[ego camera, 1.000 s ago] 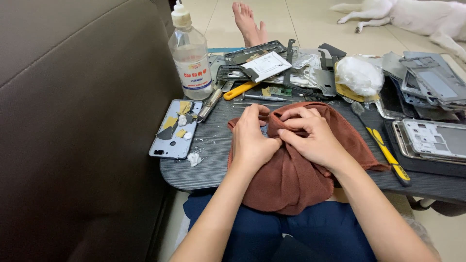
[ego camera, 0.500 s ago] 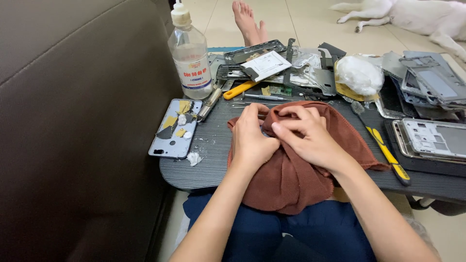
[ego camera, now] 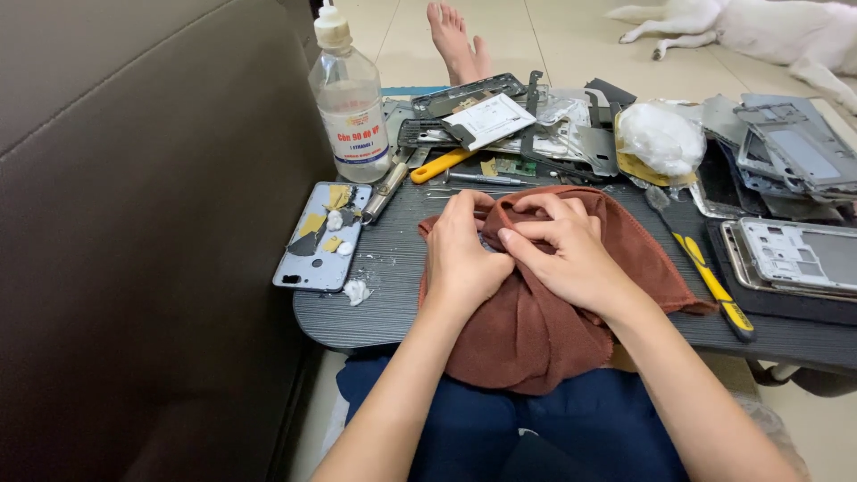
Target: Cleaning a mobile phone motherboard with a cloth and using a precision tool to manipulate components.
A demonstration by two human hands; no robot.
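A rust-brown cloth [ego camera: 544,335] lies bunched on the near edge of a dark lap table [ego camera: 393,286] and hangs over my lap. My left hand [ego camera: 462,254] presses into the cloth's left fold with fingers curled. My right hand [ego camera: 567,250] pinches the cloth beside it, thumb against the left hand. Something small and grey shows between the two hands, mostly hidden by cloth and fingers.
A phone back cover [ego camera: 321,236] with pads and scraps lies at the left. A clear bottle [ego camera: 350,98] stands behind it. Phone frames [ego camera: 794,254], a white wad [ego camera: 661,138], an orange-handled tool [ego camera: 442,165] and a yellow-handled screwdriver [ego camera: 710,286] crowd the far and right side. A sofa [ego camera: 134,223] flanks the left.
Both hands stay on the cloth; the fingers have shifted slightly, working the fold between them. Nothing else has moved.
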